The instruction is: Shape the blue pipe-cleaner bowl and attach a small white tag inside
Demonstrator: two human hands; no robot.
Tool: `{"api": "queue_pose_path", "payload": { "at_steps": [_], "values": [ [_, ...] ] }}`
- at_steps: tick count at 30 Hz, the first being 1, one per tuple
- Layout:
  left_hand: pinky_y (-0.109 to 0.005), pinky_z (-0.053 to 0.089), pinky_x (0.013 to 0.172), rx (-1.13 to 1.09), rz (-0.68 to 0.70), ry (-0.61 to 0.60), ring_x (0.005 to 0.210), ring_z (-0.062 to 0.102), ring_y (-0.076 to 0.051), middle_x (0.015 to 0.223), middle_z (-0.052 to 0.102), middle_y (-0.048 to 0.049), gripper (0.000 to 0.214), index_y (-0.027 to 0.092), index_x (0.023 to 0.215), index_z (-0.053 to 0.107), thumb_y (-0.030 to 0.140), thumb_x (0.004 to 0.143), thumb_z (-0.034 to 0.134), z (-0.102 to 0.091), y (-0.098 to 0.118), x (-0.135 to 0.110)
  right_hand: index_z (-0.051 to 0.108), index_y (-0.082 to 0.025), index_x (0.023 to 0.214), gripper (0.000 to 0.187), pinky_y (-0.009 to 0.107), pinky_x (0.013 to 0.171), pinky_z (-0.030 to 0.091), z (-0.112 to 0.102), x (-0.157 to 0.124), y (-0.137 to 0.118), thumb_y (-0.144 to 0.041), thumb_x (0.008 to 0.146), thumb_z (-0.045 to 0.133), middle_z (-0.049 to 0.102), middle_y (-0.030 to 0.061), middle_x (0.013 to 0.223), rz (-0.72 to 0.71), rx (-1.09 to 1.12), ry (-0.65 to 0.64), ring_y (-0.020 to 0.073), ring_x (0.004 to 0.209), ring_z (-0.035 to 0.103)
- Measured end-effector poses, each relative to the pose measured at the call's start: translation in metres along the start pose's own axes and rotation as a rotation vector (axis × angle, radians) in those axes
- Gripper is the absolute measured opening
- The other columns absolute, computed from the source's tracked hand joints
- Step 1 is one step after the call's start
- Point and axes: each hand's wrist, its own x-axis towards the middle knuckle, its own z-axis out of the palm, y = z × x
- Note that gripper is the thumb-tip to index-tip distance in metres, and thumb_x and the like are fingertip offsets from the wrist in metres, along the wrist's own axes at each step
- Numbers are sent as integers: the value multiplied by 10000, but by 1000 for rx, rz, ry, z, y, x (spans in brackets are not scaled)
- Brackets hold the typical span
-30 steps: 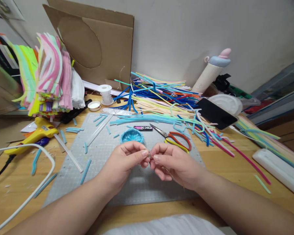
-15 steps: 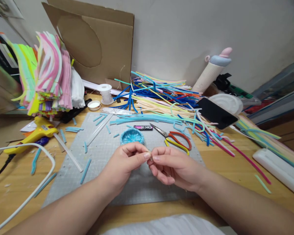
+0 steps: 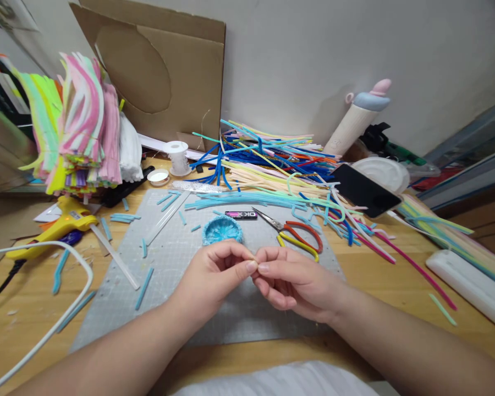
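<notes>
My left hand (image 3: pixel 223 269) and my right hand (image 3: pixel 295 280) meet over the front of the grey cutting mat (image 3: pixel 119 308). Thumb and index finger of each are pinched, with the tips touching. Whatever lies between them is tiny and almost wholly covered by the fingertips. The right hand's lower fingers curl loosely underneath. Just beyond my left hand sits a small round light-blue fuzzy bowl shape (image 3: pixel 223 230). Scissors (image 3: pixel 291 228) with one red and one yellow handle lie behind my right hand, beside a small black-and-pink labelled strip (image 3: pixel 241 215).
A yellow glue gun (image 3: pixel 61 223) with a clear stick lies left, its cable near a white cord (image 3: pixel 86 269). Pipe cleaners (image 3: pixel 268 154) pile up at the back, by a white spool (image 3: pixel 178 158). At right are a phone (image 3: pixel 367 190) and a tilted bottle (image 3: pixel 352 124).
My fingertips have shifted very slightly and pressed closer together, covering the small golden speck that showed between them. Everything else on the table has stayed put.
</notes>
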Motion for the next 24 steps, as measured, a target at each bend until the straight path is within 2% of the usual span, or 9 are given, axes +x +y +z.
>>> {"api": "queue_pose_path", "payload": {
  "at_steps": [4,9,12,16,20,24],
  "values": [
    [-246,431,634,96,39,12,659,569,-131,692,635,5,145,170,815,672,276,732,728,-1,-3,0,534,-159,722,238,128,330,231,3,0,-1,-336,765,687,587,-43,556,-104,-236,163,24,351,429],
    [-264,428,635,404,153,58,685,557,-143,757,610,-10,114,176,852,657,253,771,677,-3,-3,-1,543,-174,698,141,186,409,327,6,-3,0,-261,792,603,516,-48,576,-350,-693,335,59,436,433],
    [-266,425,622,510,222,63,663,538,-139,751,585,-4,104,185,861,649,255,786,660,-4,-3,-4,556,-181,694,112,211,471,363,5,-6,1,-198,804,555,533,-28,595,-518,-966,373,90,515,466],
    [-262,430,621,548,306,113,659,535,-136,756,572,0,90,197,856,629,213,775,665,-3,-1,-5,552,-188,684,141,227,500,365,3,-9,1,-154,817,519,542,-18,593,-669,-1242,413,104,537,478],
    [-253,434,622,624,403,114,670,544,-133,781,592,-14,100,202,877,675,166,787,648,-2,1,-4,557,-191,717,131,243,540,379,0,-11,0,-143,832,514,543,-8,624,-767,-1381,445,114,566,488],
    [-239,440,605,649,426,106,662,545,-120,832,609,-28,165,193,920,697,117,803,609,-3,0,-5,558,-183,732,129,246,552,369,-3,-11,-1,-139,843,509,533,-5,634,-803,-1473,439,114,576,487]
  ]
}}
